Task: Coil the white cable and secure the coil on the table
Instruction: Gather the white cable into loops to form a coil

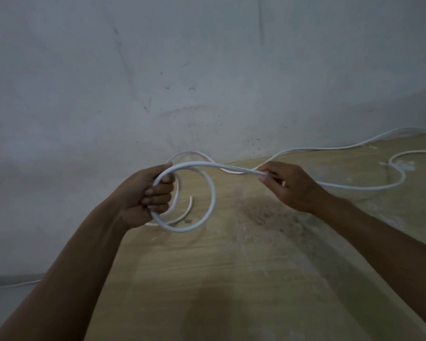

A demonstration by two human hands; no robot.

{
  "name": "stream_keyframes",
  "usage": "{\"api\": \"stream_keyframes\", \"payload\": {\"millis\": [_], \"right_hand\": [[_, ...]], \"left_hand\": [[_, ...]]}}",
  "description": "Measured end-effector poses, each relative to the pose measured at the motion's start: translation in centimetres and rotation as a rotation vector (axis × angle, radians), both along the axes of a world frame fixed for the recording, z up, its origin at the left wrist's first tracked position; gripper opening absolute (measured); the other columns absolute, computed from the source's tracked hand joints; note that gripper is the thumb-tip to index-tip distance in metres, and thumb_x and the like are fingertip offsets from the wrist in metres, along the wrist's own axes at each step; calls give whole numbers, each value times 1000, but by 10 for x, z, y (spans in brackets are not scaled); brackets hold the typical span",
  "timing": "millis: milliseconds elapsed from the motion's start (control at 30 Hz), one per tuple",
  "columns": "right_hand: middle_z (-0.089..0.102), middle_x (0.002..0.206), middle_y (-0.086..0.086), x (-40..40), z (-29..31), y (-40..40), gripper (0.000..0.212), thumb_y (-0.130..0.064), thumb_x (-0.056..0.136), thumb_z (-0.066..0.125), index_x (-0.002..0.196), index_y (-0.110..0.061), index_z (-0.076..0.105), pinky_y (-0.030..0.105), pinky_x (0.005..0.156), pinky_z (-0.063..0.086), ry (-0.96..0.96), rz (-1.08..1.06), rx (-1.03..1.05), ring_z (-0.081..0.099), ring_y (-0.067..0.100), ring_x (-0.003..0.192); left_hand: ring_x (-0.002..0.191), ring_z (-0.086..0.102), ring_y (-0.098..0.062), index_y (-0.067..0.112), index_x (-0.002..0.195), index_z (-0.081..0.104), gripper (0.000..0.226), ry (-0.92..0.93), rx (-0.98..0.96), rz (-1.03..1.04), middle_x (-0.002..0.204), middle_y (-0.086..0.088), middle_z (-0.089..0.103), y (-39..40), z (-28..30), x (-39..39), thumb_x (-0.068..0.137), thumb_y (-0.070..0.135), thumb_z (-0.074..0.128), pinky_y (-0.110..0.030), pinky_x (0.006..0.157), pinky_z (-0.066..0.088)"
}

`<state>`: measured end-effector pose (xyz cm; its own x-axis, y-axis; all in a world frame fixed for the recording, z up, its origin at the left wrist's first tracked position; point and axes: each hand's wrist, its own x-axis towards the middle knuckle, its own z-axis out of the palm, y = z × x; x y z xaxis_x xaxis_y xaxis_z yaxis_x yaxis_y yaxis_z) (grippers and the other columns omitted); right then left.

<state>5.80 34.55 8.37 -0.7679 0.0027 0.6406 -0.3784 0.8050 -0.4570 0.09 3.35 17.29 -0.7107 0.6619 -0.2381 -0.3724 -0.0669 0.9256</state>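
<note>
Head view, item: white cable, flat-looking sheathed lead, partly coiled.
Head view, location: coil held above the wooden table, towards 10 o'clock of its surface, close to the grey wall.
Head view, left hand: fingers curled round the gathered turns at the coil's 9 o'clock side, holding them together.
Head view, right hand: fingertips pinching the running strand just beside the coil, towards 3 o'clock of it.
Head view, coil state: about two loops visible; one short free end curls inside the ring near 6 o'clock, its tip apart from the hand.
Head view, uncoiled length: trails from the right hand towards 2 o'clock, snaking over the table to the right frame edge, with a small bend near 3 o'clock.
Head view, orientation: the ring faces the camera, tilted, not flat on the table; the slack's long axis runs from 9 o'clock to 2 o'clock.
Head view, progress (judged): early; most of the cable lies loose and nothing secures the coil yet.
Head view, handling advice (judged): slide the right hand outward for one loop's worth, swing it to the left hand matching the existing ring, let the strand roll between the fingers so no twist builds, and keep the left grip firm.
Head view, risk (judged): the stiff cable may spring open if the left grip loosens.
</note>
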Motion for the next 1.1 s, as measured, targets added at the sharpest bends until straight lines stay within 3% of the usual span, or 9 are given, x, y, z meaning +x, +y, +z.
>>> {"api": "stream_keyframes", "payload": {"millis": [133,267,400,567,767,867,933,1000,1100], "right_hand": [[67,105,1,-6,-2,-6,32,-43,103,34,116,-29,60,40,77,50,-100,-243,188,63,29,98],[70,98,6,-7,3,-29,34,-42,103,34,119,-28,60,41,72,49,-49,-346,261,66,36,91],[71,104,3,-3,0,-34,37,-43,103,32,132,-30,50,42,72,50,-8,-350,361,69,36,88],[73,105,3,10,-2,-1,41,-49,101,26,128,-32,52,42,76,52,-82,-541,389,70,35,88],[69,107,0,12,5,-52,30,-39,93,43,118,-32,58,34,78,47,-194,-198,660,67,29,97],[72,81,-3,20,20,-69,27,-38,79,48,91,-29,71,31,58,46,50,-53,812,69,28,69],[68,68,-4,27,33,-77,23,-35,72,50,77,-25,70,27,49,43,157,31,760,65,27,55],[66,65,-4,31,49,-80,13,-31,70,56,78,-24,64,27,47,42,206,111,658,62,26,51],[64,65,-4,36,70,-79,22,-33,71,63,87,-22,54,32,48,48,265,142,548,57,25,48]], "left_hand": [[25,21,-4,16,60,47,45,86,0,-11,34,8,25,10,-4,10,96,41,41,-21,34,14],[26,20,-5,18,58,45,50,217,100,118,35,7,24,33,0,17,100,45,39,-22,35,13],[25,20,-5,19,57,41,51,150,231,297,34,6,24,30,9,9,103,41,36,-18,31,15],[26,20,-6,21,63,36,44,163,191,507,35,7,24,-1,23,-11,103,39,36,-18,29,15],[28,27,-10,16,65,45,48,434,-58,790,35,5,33,50,3,2,103,43,35,-20,38,24],[34,39,-14,13,62,49,53,702,-321,678,46,-2,45,75,-10,15,104,43,35,-22,40,30],[35,46,-11,12,61,50,55,790,-422,565,46,0,48,83,-16,22,104,43,35,-18,39,33],[41,52,-9,12,60,54,56,828,-445,453,45,3,52,85,-20,27,103,43,37,-22,45,40],[44,53,-10,12,57,57,54,814,-465,317,44,2,56,85,-24,32,104,31,39,-27,50,41]]}}
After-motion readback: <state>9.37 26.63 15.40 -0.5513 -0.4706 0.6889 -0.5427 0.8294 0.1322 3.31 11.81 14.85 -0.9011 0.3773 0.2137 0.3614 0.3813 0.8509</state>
